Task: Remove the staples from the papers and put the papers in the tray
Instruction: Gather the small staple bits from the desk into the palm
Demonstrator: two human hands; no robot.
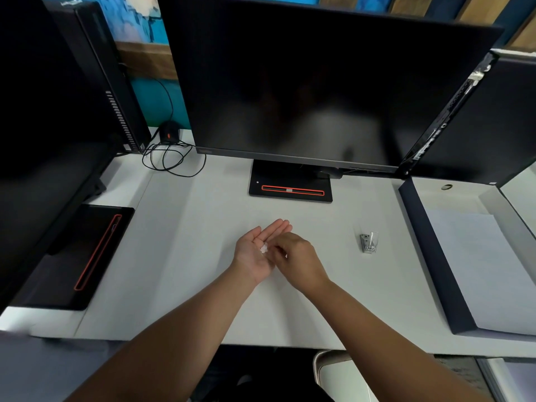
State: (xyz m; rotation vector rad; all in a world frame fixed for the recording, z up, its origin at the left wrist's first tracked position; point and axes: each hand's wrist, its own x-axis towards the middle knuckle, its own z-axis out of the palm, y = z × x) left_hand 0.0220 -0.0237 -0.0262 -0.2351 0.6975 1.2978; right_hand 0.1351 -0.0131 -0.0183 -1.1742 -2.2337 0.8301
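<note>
an office workstation. straight beyond the fingers (278,227) a wide dark monitor (319,82) stands on a black base (290,195) with an orange-red line, on a white table (188,227). far left of the fingers is a second monitor (43,111) on the same sort of base, with a slim black desktop computer (116,82) behind it and a black mouse (169,132) with its looped cable (174,163) beside that. right of the fingers lie a metal staple remover (369,242) and a dark paper tray (429,250) holding white sheets (487,271). beyond the tray stands another dark panel (487,117), seemingly a display seen edge-on. nearer than the fingers, below the table edge, a pale chair seat (336,372) shows.
</note>
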